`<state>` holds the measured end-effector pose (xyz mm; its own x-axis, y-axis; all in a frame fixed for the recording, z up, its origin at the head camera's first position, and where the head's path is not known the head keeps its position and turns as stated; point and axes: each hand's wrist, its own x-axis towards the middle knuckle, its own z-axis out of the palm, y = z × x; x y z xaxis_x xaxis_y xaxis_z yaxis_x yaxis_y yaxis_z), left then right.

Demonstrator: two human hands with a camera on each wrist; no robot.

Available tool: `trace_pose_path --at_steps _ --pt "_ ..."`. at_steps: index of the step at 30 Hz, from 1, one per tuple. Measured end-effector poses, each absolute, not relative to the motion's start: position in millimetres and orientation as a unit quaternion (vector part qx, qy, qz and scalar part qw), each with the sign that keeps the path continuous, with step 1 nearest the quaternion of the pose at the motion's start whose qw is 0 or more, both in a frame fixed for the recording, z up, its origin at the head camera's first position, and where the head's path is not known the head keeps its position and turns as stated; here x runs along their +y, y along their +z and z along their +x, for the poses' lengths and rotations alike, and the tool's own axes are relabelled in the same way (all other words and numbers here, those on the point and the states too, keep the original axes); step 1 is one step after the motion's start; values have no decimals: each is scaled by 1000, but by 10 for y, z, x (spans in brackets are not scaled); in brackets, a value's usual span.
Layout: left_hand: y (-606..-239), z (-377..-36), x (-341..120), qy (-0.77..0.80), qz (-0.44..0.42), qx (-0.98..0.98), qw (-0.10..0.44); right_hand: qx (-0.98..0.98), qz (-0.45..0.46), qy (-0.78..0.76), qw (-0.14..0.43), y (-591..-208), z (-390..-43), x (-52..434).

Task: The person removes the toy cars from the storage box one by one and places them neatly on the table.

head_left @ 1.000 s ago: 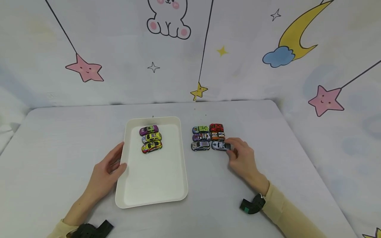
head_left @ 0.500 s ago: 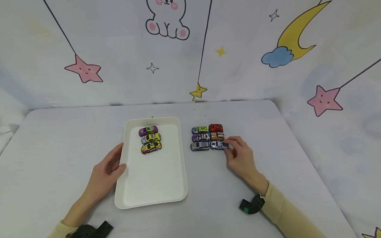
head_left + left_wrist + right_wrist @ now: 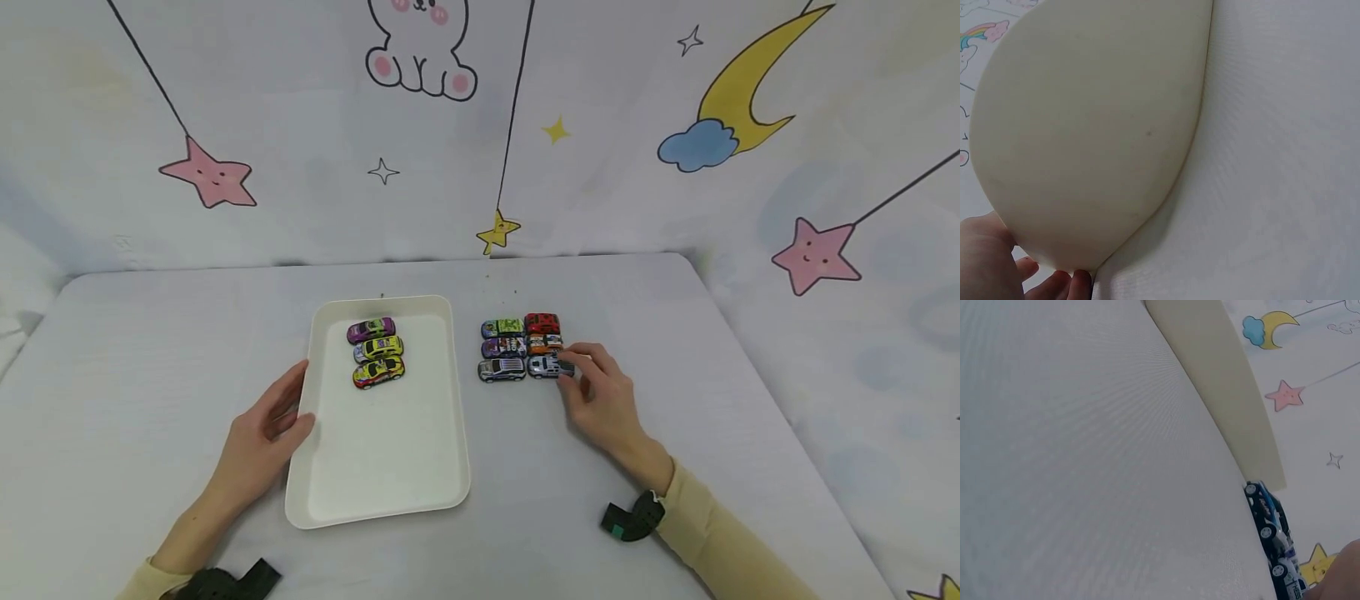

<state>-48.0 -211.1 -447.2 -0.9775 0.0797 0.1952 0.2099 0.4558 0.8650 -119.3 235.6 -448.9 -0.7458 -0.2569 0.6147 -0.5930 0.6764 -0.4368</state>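
A white tray (image 3: 386, 467) holds three toy cars in its far half: purple (image 3: 371, 330), yellow-green (image 3: 379, 347) and yellow-red (image 3: 378, 372). My left hand (image 3: 300, 400) holds the tray's left rim, thumb on top. The left wrist view shows the tray's outer wall (image 3: 1085, 125) with my fingertips (image 3: 1054, 284) under it. To the right, several cars stand in a two-by-three block on the table. My right hand (image 3: 570, 371) pinches the rear end of the silver car (image 3: 545, 367) at the block's near right corner. The right wrist view shows that car (image 3: 1266, 512) from the side.
The block's other cars are green (image 3: 502, 327), red (image 3: 542, 322), purple-white (image 3: 504, 347), orange (image 3: 545, 342) and grey striped (image 3: 502, 368). A cartoon backdrop with stars and a moon hangs behind the grey table (image 3: 150, 350). The tray's edge (image 3: 1229, 394) shows in the right wrist view.
My right hand slid the silver car a little to the left, closing it up against the grey striped car. The left hand and tray stayed put.
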Motion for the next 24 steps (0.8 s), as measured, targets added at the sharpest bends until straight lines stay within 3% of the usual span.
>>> trace_pose_path --at_steps 11,24 --pt "-4474 -474 -2124 -517 -80 -850 62 -835 277 355 317 -4490 -1174 2238" --pt "-4487 -483 -2121 -514 -90 -851 67 -774 358 420 309 -4435 -1026 1778"
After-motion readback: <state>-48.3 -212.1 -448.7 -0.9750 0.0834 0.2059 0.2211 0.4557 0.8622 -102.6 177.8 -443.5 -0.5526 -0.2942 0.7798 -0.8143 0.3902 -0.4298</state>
